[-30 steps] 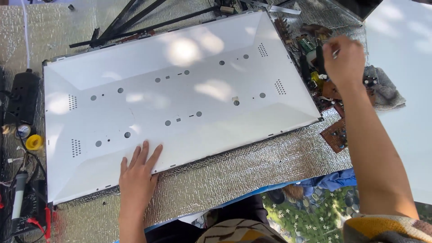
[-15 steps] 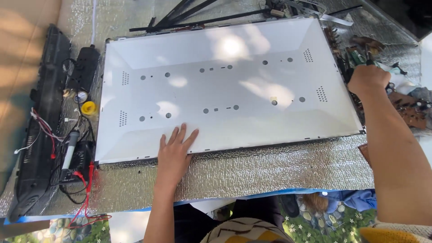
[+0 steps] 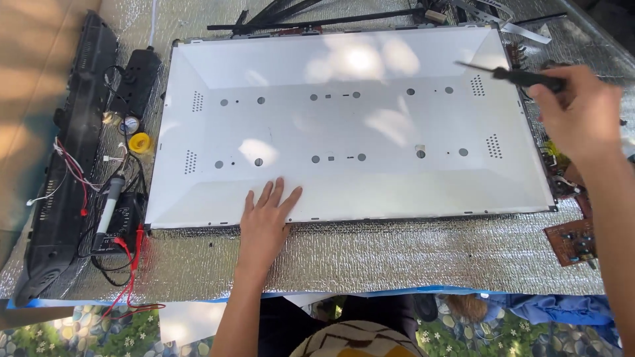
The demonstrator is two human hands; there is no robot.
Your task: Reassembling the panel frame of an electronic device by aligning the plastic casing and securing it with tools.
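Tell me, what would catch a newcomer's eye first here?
A big white panel dotted with small holes fills the middle of the silvery mat. The left hand lies flat on its near edge, while the right hand holds a thin dark tool over its far right corner.

We see a silver quilted foil mat [image 3: 397, 254] covering the work surface. On it, under our left hand [image 3: 264, 225], lies a large white panel [image 3: 350, 125]. Far left of that hand lie a black bar [image 3: 63, 165], a yellow tape roll [image 3: 139, 142] and red wires [image 3: 129, 271]; below our right hand [image 3: 575, 112], a brown circuit board [image 3: 572, 241]
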